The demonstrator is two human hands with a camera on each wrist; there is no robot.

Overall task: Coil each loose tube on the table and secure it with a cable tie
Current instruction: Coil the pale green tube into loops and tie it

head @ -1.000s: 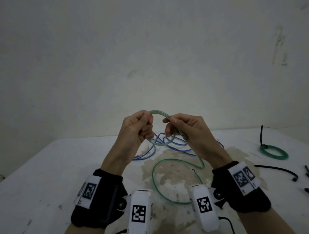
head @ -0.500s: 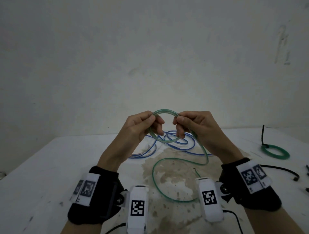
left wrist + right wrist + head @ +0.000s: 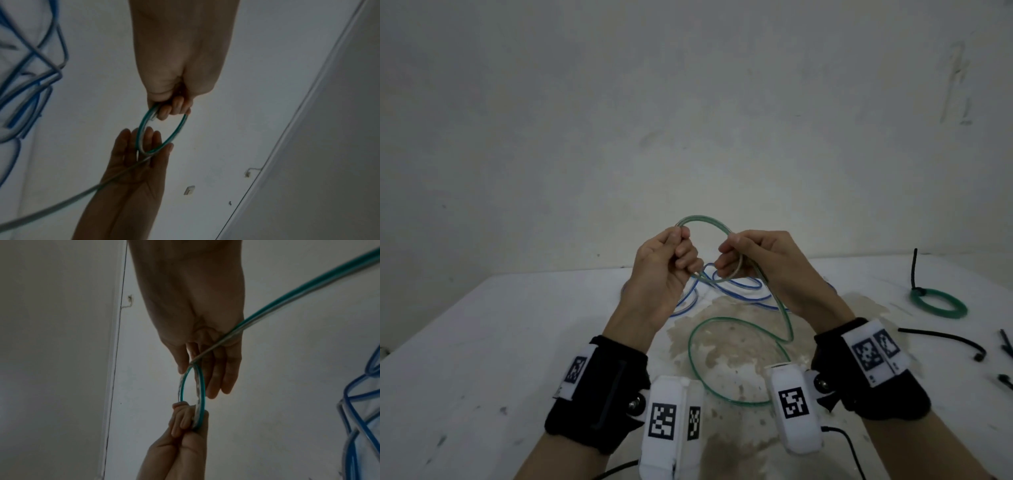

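Observation:
A clear green tube (image 3: 702,221) forms a small upright loop between my two hands, above the table. My left hand (image 3: 683,246) grips the loop's left side with curled fingers, also seen in the left wrist view (image 3: 172,108). My right hand (image 3: 727,255) pinches the point where the tube crosses itself (image 3: 192,363) between thumb and fingers. From there the green tube's tail (image 3: 722,394) runs down and curves over the table. A loose blue tube (image 3: 736,286) lies tangled on the table behind my hands.
At the right of the white table (image 3: 482,342) lies a coiled green tube (image 3: 938,303) bound by a black cable tie. Loose black cable ties (image 3: 945,341) lie nearer the right edge. A brown stain (image 3: 739,346) marks the table's middle. A bare wall stands behind.
The loop between my hands has grown slightly taller and rounder. The green tail on the table has shifted a little. Both hands keep their hold.

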